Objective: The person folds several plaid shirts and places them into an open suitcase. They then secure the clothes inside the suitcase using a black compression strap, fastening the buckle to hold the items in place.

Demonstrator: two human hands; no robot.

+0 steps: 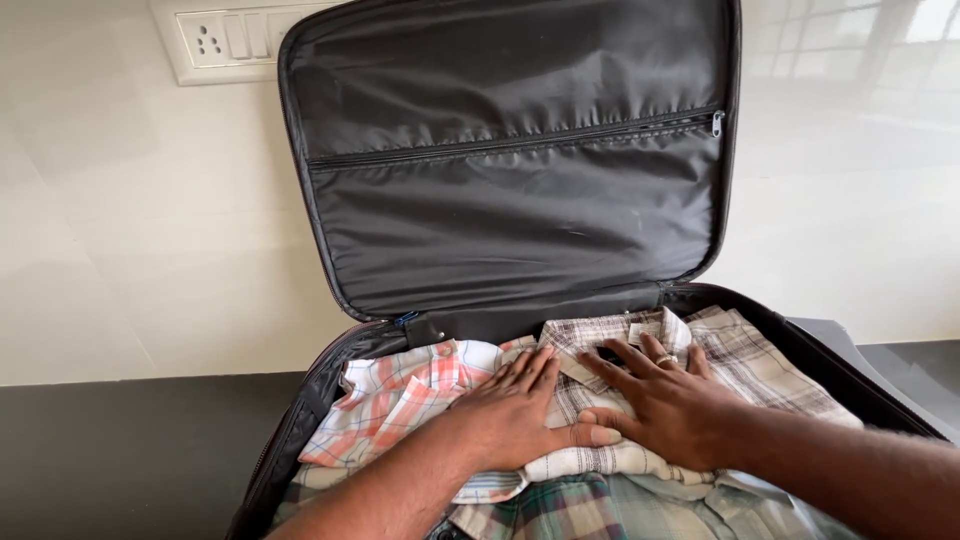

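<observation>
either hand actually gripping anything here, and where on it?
Nothing is gripped. Left hand and right hand lie flat, fingers spread, palms pressing on the folded brown-and-white checked shirt in the open suitcase.

One view only, worn on the head. Looks down and forward from close above, onto an open black suitcase (500, 200) with its lid raised against a pale tiled wall (120, 250). Near enough that both forearms enter from the bottom edge and the case's front runs out of frame.

suitcase (320, 400) base cut off below, green checked shirt (560, 510) half-hidden
</observation>
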